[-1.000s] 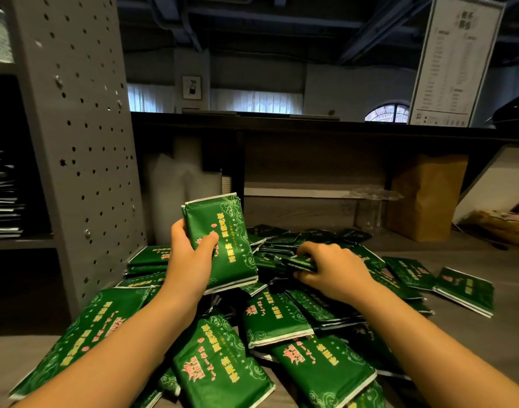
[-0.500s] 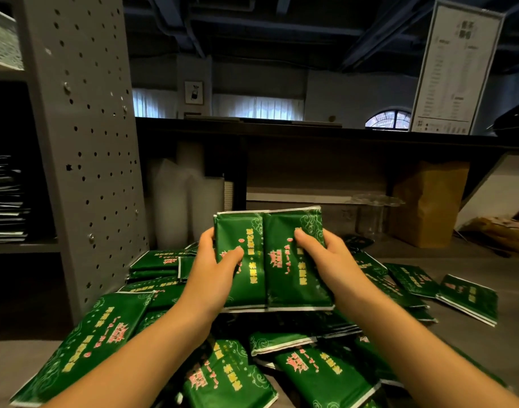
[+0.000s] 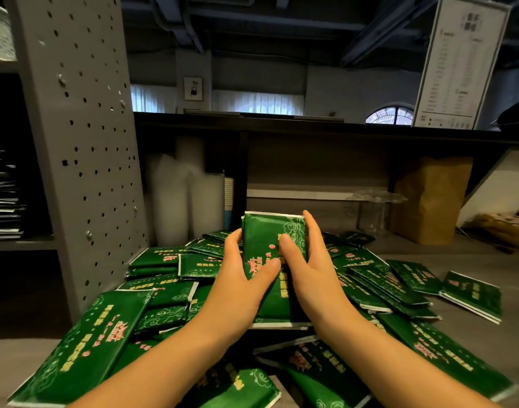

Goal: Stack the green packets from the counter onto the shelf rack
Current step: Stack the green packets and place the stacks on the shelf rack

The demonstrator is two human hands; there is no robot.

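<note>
Both hands hold a small stack of green packets [image 3: 267, 240] upright above the pile. My left hand [image 3: 246, 278] grips the stack's left side with the thumb across its front. My right hand [image 3: 308, 266] presses the right side, fingers along the edge. Below and around them several loose green packets [image 3: 84, 346] with pink and yellow print lie heaped on the grey counter [image 3: 488, 343]. The shelf rack's grey perforated side panel [image 3: 84, 142] stands at the left, with a shelf [image 3: 20, 244] behind it.
Dark flat items [image 3: 2, 195] are stacked on the rack's shelf at far left. Behind the pile stand white cup stacks [image 3: 187, 201], a clear plastic container [image 3: 376, 210] and a brown paper bag [image 3: 429, 198]. A menu sign [image 3: 458, 63] stands on the upper ledge.
My right hand picked a packet from the pile and brought it beside the left hand's packet. The two packets have now been pressed together into one stack held by both hands.
</note>
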